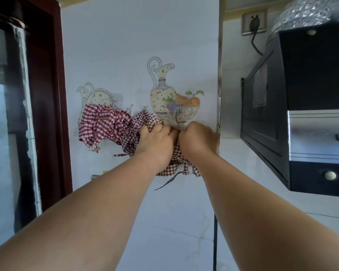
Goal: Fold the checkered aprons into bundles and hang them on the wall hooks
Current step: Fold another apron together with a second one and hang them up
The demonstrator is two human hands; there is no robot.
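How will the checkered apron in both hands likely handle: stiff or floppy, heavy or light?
Probably floppy: the apron bunches and sags below the left hand and right hand, tie dangling. Likely light: thin, creased cloth.

Nothing readable; the sticker (260,88) on the range hood (311,75) looks too blurred.

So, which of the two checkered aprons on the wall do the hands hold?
The darker brown-and-white checkered apron on the right: the left hand and right hand grip it. The brighter red-and-white checkered apron hangs untouched at left.
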